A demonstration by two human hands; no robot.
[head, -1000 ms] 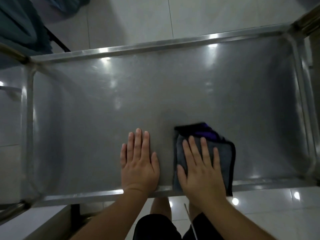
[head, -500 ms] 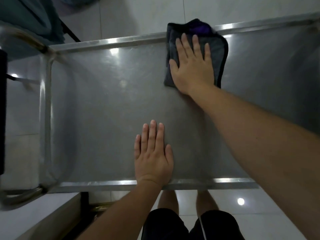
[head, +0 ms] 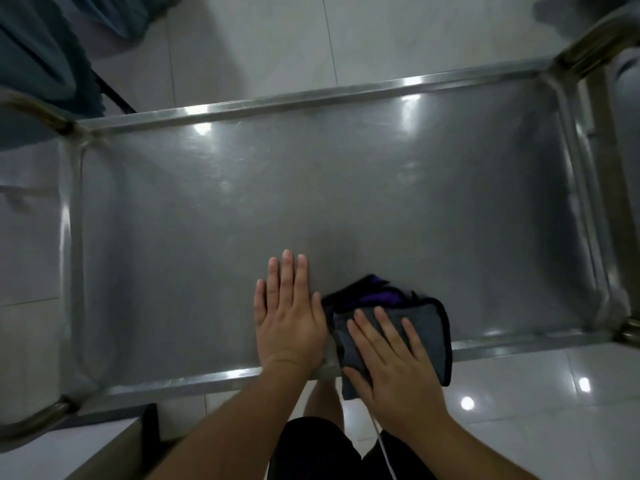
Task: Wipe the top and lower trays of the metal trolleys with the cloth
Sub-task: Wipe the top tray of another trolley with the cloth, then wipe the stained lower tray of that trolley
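Note:
A steel trolley's top tray (head: pixel 311 188) fills the view, shiny and bare. My right hand (head: pixel 391 358) lies flat on a folded grey cloth (head: pixel 429 327) with black edging and a purple inner side. The cloth sits at the tray's near rim and hangs slightly over it. My left hand (head: pixel 289 317) rests palm down on the tray just left of the cloth, fingers together, holding nothing. The lower tray is hidden beneath the top one.
Raised rims (head: pixel 311 98) border the tray, with tubular posts at the corners (head: pixel 585 50). White floor tiles (head: pixel 277 39) surround the trolley. Teal fabric (head: pixel 38 60) hangs at the upper left. A pale surface (head: pixel 69 445) sits at lower left. My legs (head: pixel 325 448) stand below the near rim.
My right hand has pulled the cloth back from the tray's far rim to the near rim, beside my left hand. The left hand has stayed flat in about the same place.

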